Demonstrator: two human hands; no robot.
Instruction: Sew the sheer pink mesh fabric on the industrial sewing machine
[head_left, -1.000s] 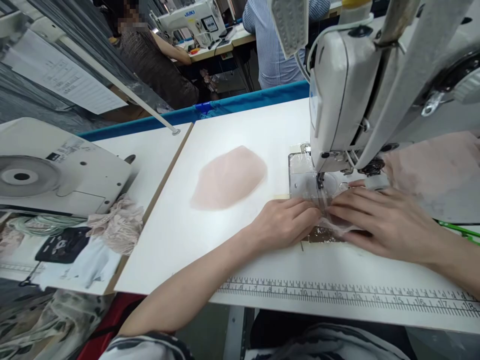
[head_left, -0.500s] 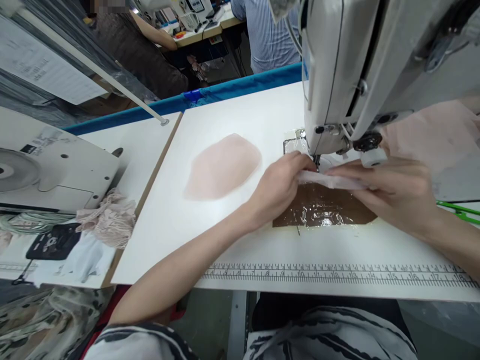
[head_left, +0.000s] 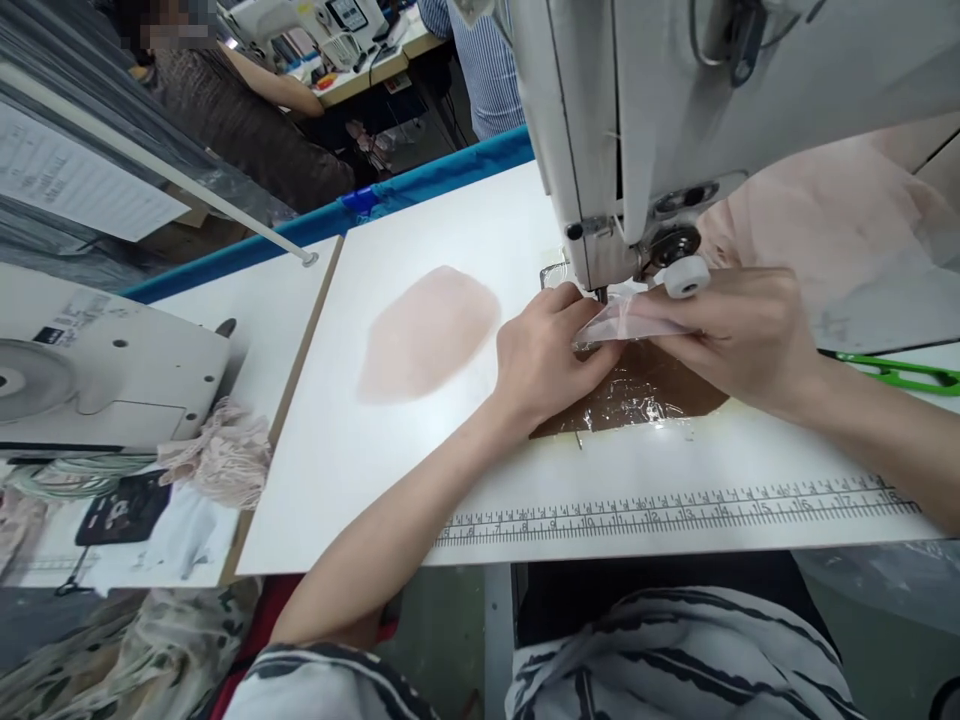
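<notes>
My left hand (head_left: pixel 544 350) and my right hand (head_left: pixel 739 335) both pinch a small pale pink fabric piece (head_left: pixel 626 320), held just under the needle of the white sewing machine (head_left: pixel 675 110). The piece is lifted a little above a brown taped patch (head_left: pixel 637 395) on the white table (head_left: pixel 420 470). A flat pink fabric piece (head_left: pixel 427 335) lies on the table, left of my left hand. The needle itself is mostly hidden by the machine head.
More pink fabric (head_left: pixel 825 220) lies behind the machine at right. Green scissors (head_left: pixel 900 372) rest at the right edge. A printed ruler (head_left: pixel 675 505) runs along the table front. Another machine (head_left: pixel 97 365) and lace scraps (head_left: pixel 217 455) are at left. Two people sit at the back.
Both hands lifted the small fabric piece off the table and brought it up under the needle, uncovering the brown taped patch. The view moved closer to the machine.
</notes>
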